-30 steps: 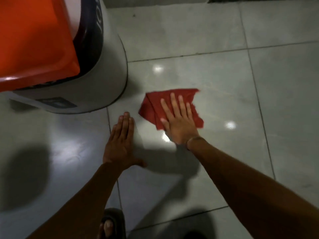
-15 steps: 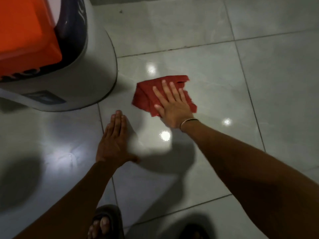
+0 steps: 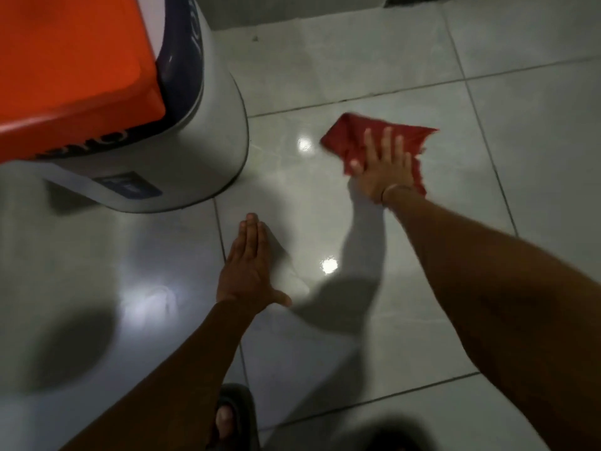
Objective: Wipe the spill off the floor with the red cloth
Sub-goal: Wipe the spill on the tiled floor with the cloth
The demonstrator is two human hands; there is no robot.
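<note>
The red cloth (image 3: 353, 138) lies crumpled on the glossy grey tiled floor (image 3: 406, 262), right of centre. My right hand (image 3: 382, 170) presses flat on it, fingers spread, a thin bracelet at the wrist. My left hand (image 3: 248, 268) rests flat on the floor nearer to me, fingers together, holding nothing. A faint wet streak (image 3: 276, 157) shows on the tile between the cloth and the grey container. The spill's edges are hard to make out among the light reflections.
A large grey and dark blue container (image 3: 182, 131) with an orange lid (image 3: 71, 70) stands at the upper left, close to the wiped tile. My sandalled foot (image 3: 227, 418) shows at the bottom edge. A wall base (image 3: 292, 8) runs along the top.
My right hand has slid the red cloth to the right, away from the container. My left hand has stayed planted on the floor.
</note>
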